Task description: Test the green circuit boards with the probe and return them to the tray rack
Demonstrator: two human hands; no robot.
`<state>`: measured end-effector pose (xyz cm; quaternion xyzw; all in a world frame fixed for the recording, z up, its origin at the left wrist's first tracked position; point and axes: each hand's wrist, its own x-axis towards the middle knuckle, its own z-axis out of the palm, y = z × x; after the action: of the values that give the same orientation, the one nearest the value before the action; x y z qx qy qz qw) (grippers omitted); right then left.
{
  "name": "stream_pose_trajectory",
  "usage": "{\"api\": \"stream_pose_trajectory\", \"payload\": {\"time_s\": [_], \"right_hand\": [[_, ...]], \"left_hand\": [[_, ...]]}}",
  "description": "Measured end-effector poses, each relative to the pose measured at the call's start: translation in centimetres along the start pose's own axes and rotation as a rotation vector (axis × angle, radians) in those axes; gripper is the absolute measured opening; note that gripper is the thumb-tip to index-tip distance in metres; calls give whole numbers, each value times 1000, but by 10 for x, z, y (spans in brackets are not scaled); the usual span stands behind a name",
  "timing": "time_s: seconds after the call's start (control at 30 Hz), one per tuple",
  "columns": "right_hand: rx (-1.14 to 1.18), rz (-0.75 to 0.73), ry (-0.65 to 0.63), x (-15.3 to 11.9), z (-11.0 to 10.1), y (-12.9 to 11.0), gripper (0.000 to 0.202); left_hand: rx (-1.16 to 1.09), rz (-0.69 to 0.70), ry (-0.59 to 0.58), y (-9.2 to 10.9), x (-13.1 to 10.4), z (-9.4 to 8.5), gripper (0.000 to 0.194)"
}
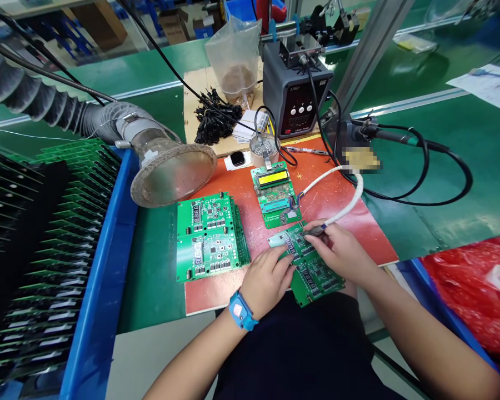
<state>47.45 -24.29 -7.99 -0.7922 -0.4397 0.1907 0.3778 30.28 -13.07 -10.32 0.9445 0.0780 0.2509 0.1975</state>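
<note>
A green circuit board with two dark digit displays lies tilted at the front edge of the red mat, partly over my lap. My left hand, with a blue wrist strap, grips the board's left side; part of that edge is hidden under the fingers. In my right hand is a dark cable connector, pinched against the board's upper right part. Its white-sleeved cable loops back to a programmer board with a lit yellow screen, just behind.
Left of my hands is a stack of green boards. A fume extraction hood hangs above it, beside a blue bin of racked boards. Behind stand a soldering station, black parts and a plastic bag. Red plastic lies right.
</note>
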Motion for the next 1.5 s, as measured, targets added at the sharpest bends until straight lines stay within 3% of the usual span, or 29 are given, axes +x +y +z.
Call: {"api": "stream_pose_trajectory", "payload": {"time_s": [0.1, 0.23, 0.33, 0.63, 1.2, 1.5], "right_hand": [[36, -10, 31, -20, -10, -2, 16], [26, 36, -94, -52, -22, -4, 16], [-16, 30, -99, -64, -21, -2, 15], [-44, -24, -41, -63, -17, 0, 13], [-122, -102, -85, -56, -18, -4, 13], [-86, -158, -24, -54, -13, 3, 9]], "left_hand": [[-18, -13, -7, -1, -1, 1, 19], [-42, 7, 5, -3, -3, 3, 19], [-45, 24, 24, -4, -2, 2, 20], [-51, 21, -8, -5, -1, 3, 20], [-30, 3, -3, -3, -1, 3, 19], [-18, 7, -17, -1, 1, 0, 19]]}}
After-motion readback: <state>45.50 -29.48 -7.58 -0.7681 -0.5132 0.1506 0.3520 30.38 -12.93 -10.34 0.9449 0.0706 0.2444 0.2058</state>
